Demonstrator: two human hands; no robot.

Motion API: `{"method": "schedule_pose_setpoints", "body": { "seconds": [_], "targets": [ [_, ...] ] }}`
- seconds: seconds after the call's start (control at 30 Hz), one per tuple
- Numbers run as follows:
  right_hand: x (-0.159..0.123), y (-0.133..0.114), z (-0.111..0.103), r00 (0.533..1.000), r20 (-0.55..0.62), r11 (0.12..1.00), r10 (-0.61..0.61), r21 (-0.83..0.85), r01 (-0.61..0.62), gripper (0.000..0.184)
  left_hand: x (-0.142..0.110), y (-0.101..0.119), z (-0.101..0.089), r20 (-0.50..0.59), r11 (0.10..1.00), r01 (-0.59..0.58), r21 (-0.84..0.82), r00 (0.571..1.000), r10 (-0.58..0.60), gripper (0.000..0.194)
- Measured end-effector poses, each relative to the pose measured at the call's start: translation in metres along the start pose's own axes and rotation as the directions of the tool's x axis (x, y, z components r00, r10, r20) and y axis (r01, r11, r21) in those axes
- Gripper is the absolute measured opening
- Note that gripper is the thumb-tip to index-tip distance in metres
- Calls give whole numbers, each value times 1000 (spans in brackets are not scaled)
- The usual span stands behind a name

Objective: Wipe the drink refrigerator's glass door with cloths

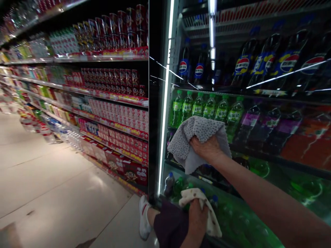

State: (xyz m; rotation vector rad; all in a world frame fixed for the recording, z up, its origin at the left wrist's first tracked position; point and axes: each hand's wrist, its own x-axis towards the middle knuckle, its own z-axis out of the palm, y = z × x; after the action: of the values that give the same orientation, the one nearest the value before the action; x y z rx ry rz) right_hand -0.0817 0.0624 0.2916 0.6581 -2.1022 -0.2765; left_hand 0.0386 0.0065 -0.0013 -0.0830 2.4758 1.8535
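Observation:
My right hand (207, 148) presses a crumpled grey dotted cloth (192, 141) against the glass door of a drinks cooler (261, 203), level with the shelf of green soda bottles (209, 106). Lower down, my left hand (198, 220) grips a cream cloth with brown spots (192, 196) near the bottom of the same door. Large Pepsi bottles (269, 60) stand on the shelf above, behind the glass. Reflections on the glass partly hide the bottles.
A black door frame (155, 103) with a bright light strip separates the cooler from long shelves of boxed and packaged goods (113, 113) along the aisle. A pale tiled floor (57, 179) runs to the left. A white shoe (143, 217) and dark trouser leg show below.

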Motion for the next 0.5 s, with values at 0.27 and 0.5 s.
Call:
{"method": "schedule_pose_setpoints", "body": {
  "seconds": [0.27, 0.5],
  "targets": [
    [43, -46, 42, 986, 92, 977, -136, 179, 118, 47, 0, -3, 0, 18, 1000, 18, 11, 1000, -18, 52],
    [44, -83, 82, 951, 164, 935, -262, 286, 208, 55, -3, 1, -4, 29, 1000, 6, -7, 1000, -6, 54]
  ]
}}
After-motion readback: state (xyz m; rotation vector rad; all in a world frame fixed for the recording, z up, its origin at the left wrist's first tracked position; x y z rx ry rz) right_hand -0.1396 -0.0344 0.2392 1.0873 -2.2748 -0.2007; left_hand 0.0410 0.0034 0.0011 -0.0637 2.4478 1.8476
